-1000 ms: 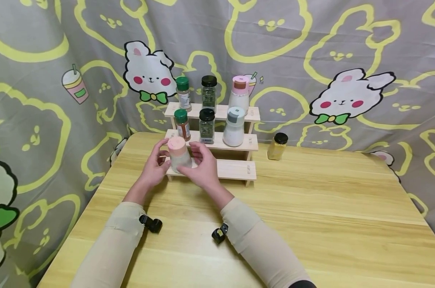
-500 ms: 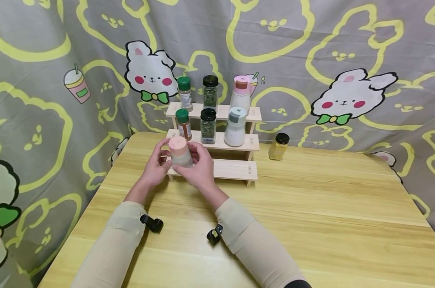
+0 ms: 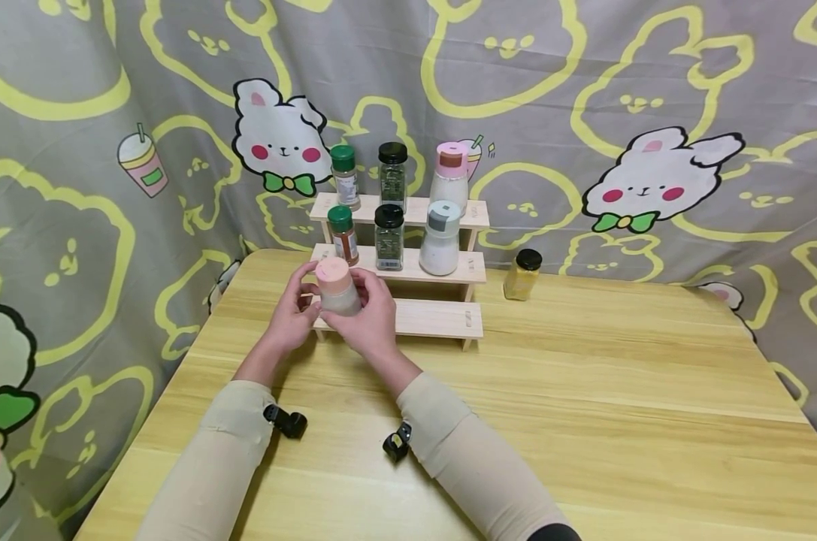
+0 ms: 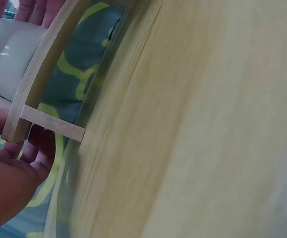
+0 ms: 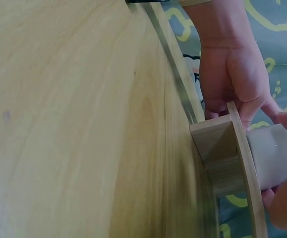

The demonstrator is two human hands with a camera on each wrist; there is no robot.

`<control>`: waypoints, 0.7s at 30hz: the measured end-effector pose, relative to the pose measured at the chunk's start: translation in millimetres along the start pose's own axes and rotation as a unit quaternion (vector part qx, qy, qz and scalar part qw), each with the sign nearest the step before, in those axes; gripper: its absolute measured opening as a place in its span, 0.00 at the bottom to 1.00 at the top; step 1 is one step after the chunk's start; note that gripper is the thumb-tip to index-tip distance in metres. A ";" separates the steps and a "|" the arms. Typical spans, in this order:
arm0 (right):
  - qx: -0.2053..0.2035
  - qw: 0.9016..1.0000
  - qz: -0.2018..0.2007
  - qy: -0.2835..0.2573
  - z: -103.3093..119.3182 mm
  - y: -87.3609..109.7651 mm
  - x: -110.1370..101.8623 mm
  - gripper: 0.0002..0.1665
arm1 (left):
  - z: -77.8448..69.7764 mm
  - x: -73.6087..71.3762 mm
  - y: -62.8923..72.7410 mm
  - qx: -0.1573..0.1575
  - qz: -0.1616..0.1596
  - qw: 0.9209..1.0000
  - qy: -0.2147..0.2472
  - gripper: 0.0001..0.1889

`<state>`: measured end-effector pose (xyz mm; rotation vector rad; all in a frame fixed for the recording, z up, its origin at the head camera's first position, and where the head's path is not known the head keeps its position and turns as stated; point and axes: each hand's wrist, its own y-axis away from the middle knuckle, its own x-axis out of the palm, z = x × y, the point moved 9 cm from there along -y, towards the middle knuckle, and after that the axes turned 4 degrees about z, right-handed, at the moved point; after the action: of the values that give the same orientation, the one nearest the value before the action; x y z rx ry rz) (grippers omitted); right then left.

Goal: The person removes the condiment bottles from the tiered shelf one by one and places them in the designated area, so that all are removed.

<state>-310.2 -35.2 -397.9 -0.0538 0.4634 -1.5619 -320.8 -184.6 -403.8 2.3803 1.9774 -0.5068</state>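
A seasoning jar (image 3: 340,298) with a pink lid and a pale body stands at the left end of the lowest step of a wooden rack (image 3: 438,318). My right hand (image 3: 370,312) grips it from the right, thumb across its front and fingers round the far side. On the left, my left hand (image 3: 292,309) has its thumb near the jar's base and curled fingers along its side, beside the step's end. In the left wrist view the jar's white lower body (image 4: 12,57) rests against the board. The right wrist view shows the jar (image 5: 277,153) between both hands.
Green-capped bottles (image 3: 344,234), black-capped herb jars (image 3: 389,239) and larger shakers (image 3: 440,239) stand on the upper two steps. A black-capped yellow jar (image 3: 521,275) stands on the table (image 3: 584,391) right of the rack. A patterned curtain (image 3: 516,98) hangs behind.
My right hand and forearm have shifted left, and the fingers have drawn in closer round the jar. The left hand and the jar have hardly moved.
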 end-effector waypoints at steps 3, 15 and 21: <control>-0.006 1.000 -0.002 0.001 0.5 0.4 0.4 0.42 | 0.0 -0.3 0.3 0.002 -0.004 1.000 0.000 0.36; 0.008 1.000 -0.008 0.014 -3.2 0.0 0.4 0.41 | 0.3 0.8 0.1 -0.001 -0.003 1.000 0.000 0.36; 0.010 1.000 -0.005 0.011 -3.6 1.4 1.1 0.40 | 1.6 0.9 0.3 -0.013 0.000 1.000 -0.001 0.36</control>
<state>-310.1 -35.3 -401.9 -0.0224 0.4654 -1.5791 -320.8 -184.1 -405.6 2.3630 1.9709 -0.4819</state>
